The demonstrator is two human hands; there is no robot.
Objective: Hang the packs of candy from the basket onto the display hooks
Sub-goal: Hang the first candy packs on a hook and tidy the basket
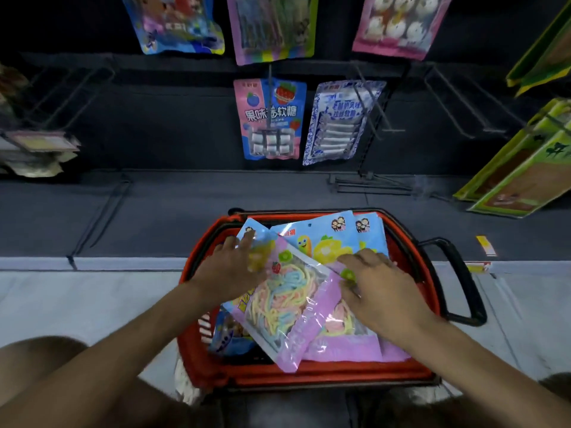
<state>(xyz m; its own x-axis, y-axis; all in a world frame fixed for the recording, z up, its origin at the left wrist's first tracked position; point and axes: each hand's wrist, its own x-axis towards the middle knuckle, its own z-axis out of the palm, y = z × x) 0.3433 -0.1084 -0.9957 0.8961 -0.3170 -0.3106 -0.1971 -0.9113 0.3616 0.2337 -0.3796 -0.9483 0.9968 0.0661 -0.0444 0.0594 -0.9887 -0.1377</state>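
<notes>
We look down into a red shopping basket (324, 376) on the floor, piled with candy packs. The left hand (228, 267) lies with its fingers straight on a blue fruit-candy pack (324, 239). Just right of them sits a pink pack of rainbow candy strings (278, 307). The right hand (383, 291) rests over that pack; we cannot tell whether its fingers pinch it. Well above the fingers, two packs hang on display hooks (270, 84) and other hooks stand bare. Most of the hanging seems left to do.
</notes>
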